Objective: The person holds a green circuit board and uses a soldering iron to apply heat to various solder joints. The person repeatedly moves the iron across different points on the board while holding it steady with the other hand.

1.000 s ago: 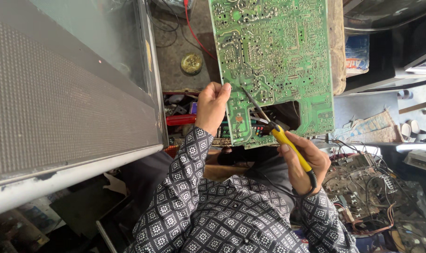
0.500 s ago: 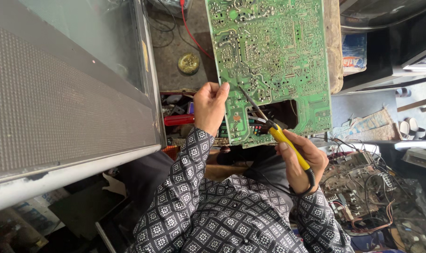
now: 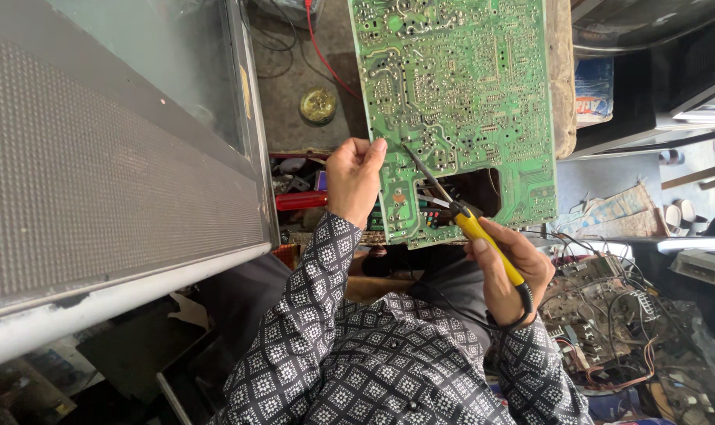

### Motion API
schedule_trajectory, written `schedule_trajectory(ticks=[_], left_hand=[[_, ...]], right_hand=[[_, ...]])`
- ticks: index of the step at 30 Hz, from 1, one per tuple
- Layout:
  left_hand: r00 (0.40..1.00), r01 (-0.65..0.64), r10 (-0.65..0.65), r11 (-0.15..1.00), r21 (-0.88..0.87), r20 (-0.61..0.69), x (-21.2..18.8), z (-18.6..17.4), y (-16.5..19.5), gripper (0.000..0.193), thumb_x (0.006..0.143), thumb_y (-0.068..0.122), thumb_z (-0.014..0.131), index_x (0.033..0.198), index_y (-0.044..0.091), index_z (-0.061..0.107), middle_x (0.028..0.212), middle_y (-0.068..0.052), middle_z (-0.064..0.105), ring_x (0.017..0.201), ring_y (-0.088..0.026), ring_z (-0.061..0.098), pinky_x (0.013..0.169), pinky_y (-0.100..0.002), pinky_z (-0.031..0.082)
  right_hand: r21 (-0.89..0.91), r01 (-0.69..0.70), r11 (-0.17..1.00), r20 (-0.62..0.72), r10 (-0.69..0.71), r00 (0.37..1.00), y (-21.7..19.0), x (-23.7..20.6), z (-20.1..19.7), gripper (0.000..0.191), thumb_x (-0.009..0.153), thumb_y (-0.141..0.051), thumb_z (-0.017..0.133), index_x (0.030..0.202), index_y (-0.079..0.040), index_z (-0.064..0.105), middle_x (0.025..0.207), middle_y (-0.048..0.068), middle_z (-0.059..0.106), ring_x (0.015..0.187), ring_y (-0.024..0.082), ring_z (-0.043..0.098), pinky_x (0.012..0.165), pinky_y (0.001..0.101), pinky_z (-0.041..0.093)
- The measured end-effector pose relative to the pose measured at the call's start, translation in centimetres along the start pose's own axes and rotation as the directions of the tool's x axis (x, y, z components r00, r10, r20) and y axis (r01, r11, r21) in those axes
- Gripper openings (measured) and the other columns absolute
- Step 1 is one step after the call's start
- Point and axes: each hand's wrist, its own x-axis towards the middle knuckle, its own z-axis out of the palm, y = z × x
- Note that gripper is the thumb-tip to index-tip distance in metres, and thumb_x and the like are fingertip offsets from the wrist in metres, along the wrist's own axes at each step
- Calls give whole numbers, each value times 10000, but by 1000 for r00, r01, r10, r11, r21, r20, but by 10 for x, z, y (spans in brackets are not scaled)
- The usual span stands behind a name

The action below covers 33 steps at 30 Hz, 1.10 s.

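A green circuit board (image 3: 460,102) lies solder-side up at the top centre of the view, on a worn brown surface (image 3: 294,102). The left hand (image 3: 356,179) closes its grip on the board's near left edge, thumb pressed against it. The right hand (image 3: 511,271) grips a yellow-handled soldering iron (image 3: 483,240), whose dark tip touches the board near the left thumb. A red-handled screwdriver (image 3: 301,200) lies just left of the left hand. A round brass tin (image 3: 318,105) sits beyond it. A grey perforated panel (image 3: 98,181) fills the left side.
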Motion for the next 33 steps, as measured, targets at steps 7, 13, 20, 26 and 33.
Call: schedule_trajectory(ticks=[7,13,20,26,33], left_hand=[[1000,17,-16,999,30,-19,-1,1,5,217,991,169,691,855,17,618,687,64,542,586,-14,423,508,-211,351],[999,27,-24,995,96,-35,-2,3,11,225,988,175,681,836,28,604,655,67,518,551,-19,409,480,-216,338],[1000,22,-20,997,78,-21,-2,1,11,228,987,180,684,837,31,599,660,71,504,559,-16,396,478,-218,330],[999,13,-10,994,111,-34,-2,0,8,223,978,180,688,832,34,604,667,71,521,574,-13,421,493,-214,354],[999,24,-23,999,31,-24,-1,2,3,227,986,173,675,829,50,565,675,72,494,573,-17,396,497,-223,334]], right_hand=[[8,-14,1000,0,14,1000,-2,1,0,289,982,-19,662,1248,95,671,988,155,755,837,131,713,783,233,574],[-4,-2,1000,-4,2,1000,-5,1,0,275,981,-24,664,1235,82,680,994,150,758,840,134,723,777,238,584],[1,-10,1000,4,10,1000,-8,1,0,277,980,-23,664,1238,75,682,987,143,758,832,128,714,775,231,574],[-22,-2,1000,10,3,1000,-9,1,0,278,980,-22,666,1241,73,684,972,141,758,830,127,713,775,229,570],[22,48,999,-65,-46,997,-6,0,-2,250,1003,-40,667,1215,91,683,990,160,756,826,143,721,756,248,584]])
